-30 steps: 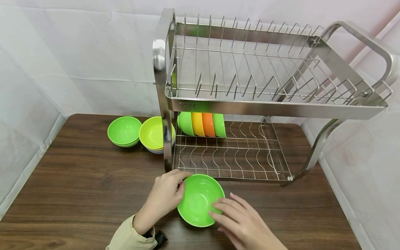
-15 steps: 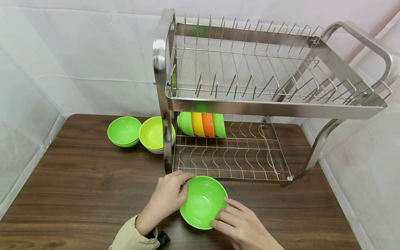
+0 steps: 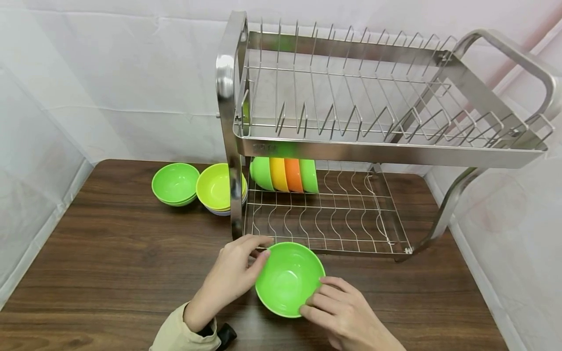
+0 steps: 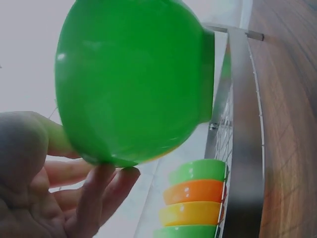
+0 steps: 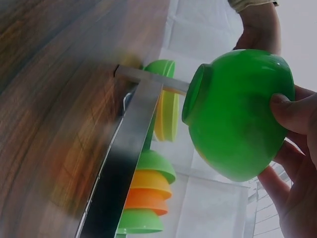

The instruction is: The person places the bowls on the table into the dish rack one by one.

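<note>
A green bowl [image 3: 291, 285] is held above the table, in front of the dish rack, its inside facing up in the head view. My right hand [image 3: 340, 309] pinches its right rim; the right wrist view shows the thumb [image 5: 285, 109] against the outer wall. My left hand [image 3: 234, 268] is at the opposite side, fingers loosely extended. In the left wrist view its fingertips [image 4: 130, 173] are right at the bowl's edge. On the rack's lower tier, green, yellow and orange bowls [image 3: 293, 174] stand on their sides, nested in a row.
A two-tier metal dish rack [image 3: 386, 153] stands at the back right, with wire dividers on its upper tier. To its left on the wooden table [image 3: 131, 253] are green bowls [image 3: 175, 183] and a stack topped by a yellow-green bowl [image 3: 213, 187], partly behind the rack's leg.
My right hand has come to the bowl's right rim and taken hold of it. The bowl has shifted slightly right. My left thumb has drawn back from over the bowl.
</note>
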Demonstrator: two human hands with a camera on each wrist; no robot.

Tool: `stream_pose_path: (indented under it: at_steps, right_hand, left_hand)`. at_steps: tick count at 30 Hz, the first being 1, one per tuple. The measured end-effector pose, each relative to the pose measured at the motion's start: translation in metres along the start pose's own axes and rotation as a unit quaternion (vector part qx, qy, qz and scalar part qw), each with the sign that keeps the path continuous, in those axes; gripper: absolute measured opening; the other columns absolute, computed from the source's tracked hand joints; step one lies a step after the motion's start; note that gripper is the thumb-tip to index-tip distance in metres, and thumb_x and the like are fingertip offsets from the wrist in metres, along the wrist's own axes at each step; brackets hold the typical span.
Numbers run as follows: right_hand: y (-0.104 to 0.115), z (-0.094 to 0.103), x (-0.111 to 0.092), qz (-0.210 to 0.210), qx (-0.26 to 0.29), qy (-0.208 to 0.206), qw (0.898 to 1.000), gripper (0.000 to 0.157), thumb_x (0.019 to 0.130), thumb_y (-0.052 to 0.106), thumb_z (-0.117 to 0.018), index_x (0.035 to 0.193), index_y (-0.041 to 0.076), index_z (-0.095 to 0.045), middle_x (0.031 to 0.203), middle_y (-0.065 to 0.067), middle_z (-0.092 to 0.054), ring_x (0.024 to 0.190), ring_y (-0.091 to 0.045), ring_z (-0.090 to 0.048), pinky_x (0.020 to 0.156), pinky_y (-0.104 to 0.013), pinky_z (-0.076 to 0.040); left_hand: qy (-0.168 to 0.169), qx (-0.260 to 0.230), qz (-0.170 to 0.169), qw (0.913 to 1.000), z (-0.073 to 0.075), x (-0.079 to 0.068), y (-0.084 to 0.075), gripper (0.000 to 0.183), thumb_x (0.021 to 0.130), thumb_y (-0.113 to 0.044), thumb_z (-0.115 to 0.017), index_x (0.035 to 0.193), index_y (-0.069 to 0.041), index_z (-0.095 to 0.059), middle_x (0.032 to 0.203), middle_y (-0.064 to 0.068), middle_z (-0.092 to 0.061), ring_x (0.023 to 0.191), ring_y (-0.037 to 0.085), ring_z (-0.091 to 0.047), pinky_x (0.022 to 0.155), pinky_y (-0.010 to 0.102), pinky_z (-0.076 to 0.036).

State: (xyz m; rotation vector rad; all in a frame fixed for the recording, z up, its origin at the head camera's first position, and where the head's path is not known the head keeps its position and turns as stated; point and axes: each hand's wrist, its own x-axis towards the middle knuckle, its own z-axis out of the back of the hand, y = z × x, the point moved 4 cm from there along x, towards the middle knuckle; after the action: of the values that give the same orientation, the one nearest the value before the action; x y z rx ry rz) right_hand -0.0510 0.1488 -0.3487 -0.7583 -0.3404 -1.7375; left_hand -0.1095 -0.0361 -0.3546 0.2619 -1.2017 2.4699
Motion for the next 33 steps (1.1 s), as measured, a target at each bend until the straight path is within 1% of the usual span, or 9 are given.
stream_pose_path:
  at_steps: [3, 8, 15, 19, 23, 26, 28, 31, 33]
  right_hand:
    - [-0.004, 0.005, 0.004, -0.007, -0.002, -0.01, 1.0, 0.032, 0.089, 0.001, -0.036, 0.08, 0.014, -0.064, 0.075, 0.006, -0.06, 0.072, -0.01, -0.058, 0.074, -0.031, -0.047]
    - [-0.013, 0.012, 0.008, -0.02, -0.021, -0.032, 0.999, 0.032, 0.088, 0.0, -0.036, 0.078, 0.012, -0.064, 0.072, 0.005, -0.06, 0.068, -0.012, -0.057, 0.071, -0.033, -0.048]
    - [-0.041, 0.018, -0.002, -0.099, -0.028, -0.056, 0.993, 0.031, 0.088, 0.004, -0.038, 0.076, 0.01, -0.067, 0.072, 0.002, -0.064, 0.068, -0.015, -0.061, 0.073, -0.038, -0.048]
    - [-0.059, 0.022, -0.01, -0.146, -0.027, -0.083, 0.985, 0.031, 0.091, 0.01, -0.041, 0.075, 0.007, -0.067, 0.071, -0.001, -0.064, 0.068, -0.02, -0.061, 0.073, -0.037, -0.047]
    - [-0.079, 0.025, -0.016, -0.198, -0.011, -0.114, 0.973, 0.028, 0.089, 0.014, -0.046, 0.076, 0.002, -0.068, 0.068, -0.004, -0.063, 0.066, -0.022, -0.059, 0.076, -0.032, -0.045]
    - [-0.095, 0.026, -0.022, -0.258, 0.007, -0.135, 0.957, 0.021, 0.086, 0.011, -0.053, 0.079, -0.002, -0.067, 0.071, -0.01, -0.064, 0.069, -0.024, -0.058, 0.079, -0.025, -0.044]
    - [-0.104, 0.026, -0.025, -0.301, 0.022, -0.147, 0.942, 0.009, 0.081, 0.002, -0.059, 0.082, -0.004, -0.066, 0.074, -0.014, -0.064, 0.071, -0.018, -0.059, 0.069, -0.018, -0.046]
    - [-0.12, 0.026, -0.028, -0.38, 0.055, -0.163, 0.909, 0.014, 0.073, -0.011, -0.065, 0.087, -0.007, -0.065, 0.082, -0.018, -0.066, 0.074, -0.003, -0.057, 0.047, -0.01, -0.039]
    - [-0.13, 0.023, -0.03, -0.431, 0.088, -0.173, 0.881, 0.019, 0.072, -0.015, -0.064, 0.09, -0.008, -0.064, 0.083, -0.009, -0.067, 0.074, 0.006, -0.054, 0.044, -0.009, -0.037]
  left_hand:
    - [-0.026, -0.022, 0.001, 0.9994, 0.007, 0.0, 0.002, 0.023, 0.079, -0.003, -0.065, 0.102, -0.005, -0.065, 0.089, 0.005, -0.064, 0.074, 0.011, -0.063, 0.06, 0.019, -0.049]
    - [-0.093, 0.002, -0.007, 0.9956, 0.021, 0.002, 0.008, 0.024, 0.077, 0.002, -0.065, 0.1, -0.003, -0.063, 0.078, 0.0, -0.06, 0.069, 0.008, -0.057, 0.056, 0.02, -0.047]
    - [-0.156, 0.017, 0.01, 0.9875, 0.035, 0.004, 0.026, 0.034, 0.076, 0.004, -0.065, 0.108, 0.004, -0.052, 0.082, 0.007, -0.054, 0.07, 0.013, -0.053, 0.056, 0.024, -0.049]
    - [-0.16, 0.006, 0.013, 0.987, 0.037, 0.007, 0.036, 0.042, 0.078, 0.006, -0.063, 0.117, 0.007, -0.045, 0.096, 0.016, -0.051, 0.084, 0.025, -0.053, 0.063, 0.031, -0.052]
    - [-0.134, -0.015, 0.022, 0.9907, 0.034, 0.011, 0.044, 0.038, 0.081, 0.006, -0.059, 0.117, 0.008, -0.047, 0.102, 0.019, -0.053, 0.09, 0.029, -0.057, 0.068, 0.035, -0.052]
    - [-0.119, -0.028, 0.025, 0.9921, 0.031, 0.014, 0.048, 0.033, 0.082, 0.007, -0.058, 0.114, 0.008, -0.05, 0.101, 0.019, -0.058, 0.086, 0.028, -0.061, 0.067, 0.035, -0.051]
    - [-0.118, -0.034, 0.031, 0.992, 0.029, 0.015, 0.049, 0.029, 0.083, 0.008, -0.057, 0.111, 0.008, -0.051, 0.097, 0.018, -0.06, 0.082, 0.027, -0.062, 0.066, 0.033, -0.051]
    - [-0.122, -0.04, 0.052, 0.9904, 0.026, 0.017, 0.053, 0.027, 0.082, 0.008, -0.058, 0.108, 0.007, -0.053, 0.093, 0.018, -0.062, 0.078, 0.026, -0.061, 0.065, 0.031, -0.05]
    - [-0.125, -0.044, 0.07, 0.9886, 0.024, 0.018, 0.055, 0.024, 0.082, 0.007, -0.058, 0.106, 0.006, -0.054, 0.09, 0.018, -0.063, 0.077, 0.024, -0.06, 0.063, 0.028, -0.049]
